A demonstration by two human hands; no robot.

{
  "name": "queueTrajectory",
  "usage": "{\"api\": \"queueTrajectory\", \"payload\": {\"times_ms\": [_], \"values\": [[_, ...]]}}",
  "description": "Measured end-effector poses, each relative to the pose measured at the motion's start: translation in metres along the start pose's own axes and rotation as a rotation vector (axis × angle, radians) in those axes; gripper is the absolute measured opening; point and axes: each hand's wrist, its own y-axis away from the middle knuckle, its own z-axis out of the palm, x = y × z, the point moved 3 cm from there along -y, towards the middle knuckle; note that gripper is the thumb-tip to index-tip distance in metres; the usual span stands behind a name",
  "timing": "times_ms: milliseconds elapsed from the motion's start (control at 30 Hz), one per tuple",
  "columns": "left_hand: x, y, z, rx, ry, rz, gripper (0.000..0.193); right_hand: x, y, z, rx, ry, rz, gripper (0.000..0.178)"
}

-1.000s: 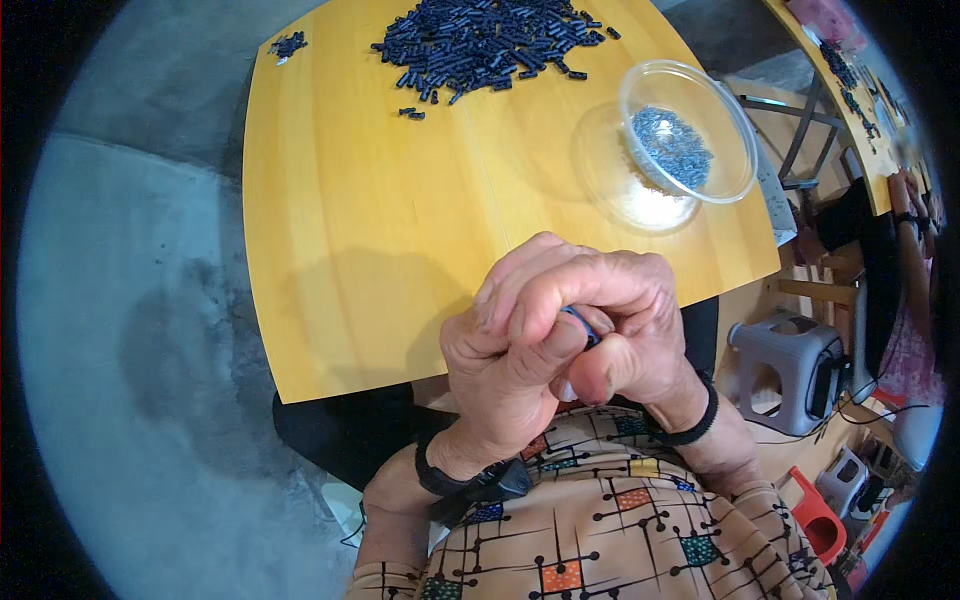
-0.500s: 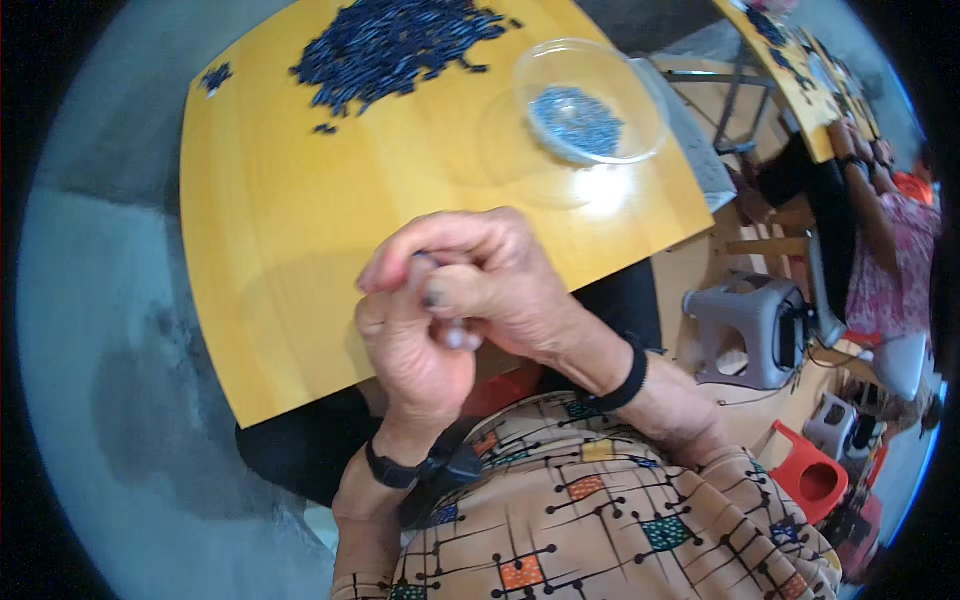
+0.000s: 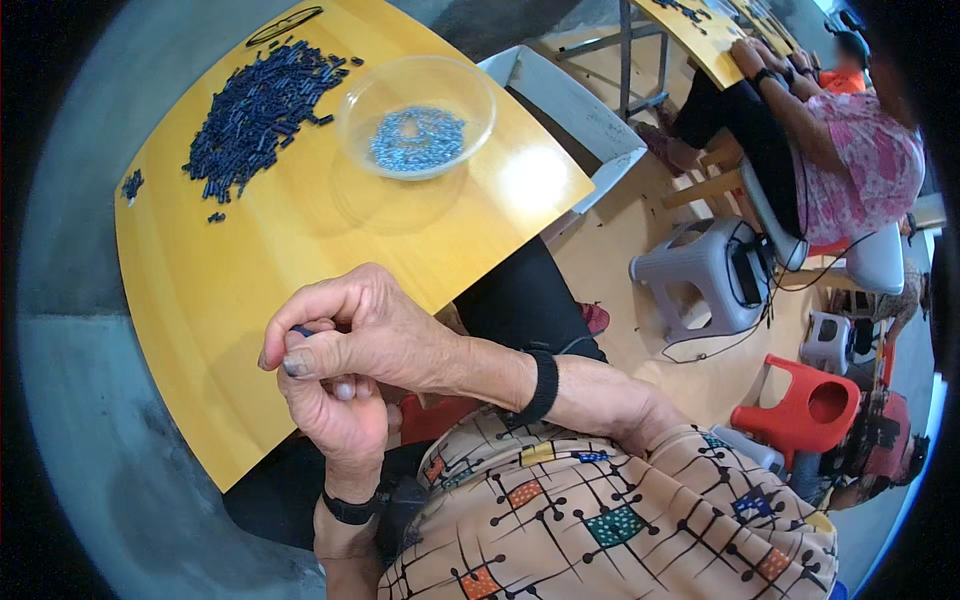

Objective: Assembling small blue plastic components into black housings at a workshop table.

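My hands are pressed together over the near part of the yellow table (image 3: pixel 400 235). The right hand (image 3: pixel 385 335) is closed, its thumb and forefinger pinching a small dark blue piece (image 3: pixel 303 331) that barely shows. Closed beneath it is my left hand (image 3: pixel 345 425), its fingers mostly hidden by the right, so what they hold cannot be made out. Beyond them lies a heap of small dark blue cylindrical pieces (image 3: pixel 255 115). To its right, a clear plastic bowl (image 3: pixel 475 125) contains many small silvery-blue metal pieces (image 3: pixel 418 140).
A small dark cluster (image 3: pixel 132 184) sits at the table's left edge, and glasses (image 3: pixel 284 26) lie at the far edge. On the right are an open white box (image 3: pixel 560 110), a grey stool (image 3: pixel 690 275), a red stool (image 3: pixel 800 405) and a seated person (image 3: pixel 850 160) at another table.
The view has swung right, so the table and hands appear farther left. Both hands stay together, and the dark blue piece shows a little more clearly between the fingers.
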Motion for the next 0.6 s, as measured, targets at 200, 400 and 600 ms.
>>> {"api": "queueTrajectory", "payload": {"times_ms": [200, 400, 600], "values": [[-0.019, -0.002, 0.005, 0.003, -0.004, -0.110, 0.023, -0.006, 0.019, -0.018, 0.006, -0.014, 0.191, 0.018], [-0.032, 0.001, 0.012, -0.105, -0.094, -0.276, 0.028, -0.021, 0.048, -0.040, 0.068, 0.165, 0.100, 0.021], [-0.016, -0.007, 0.011, -0.261, -0.543, -0.146, 0.028, -0.053, 0.097, -0.091, 0.379, -0.036, 0.019, 0.034]]}}
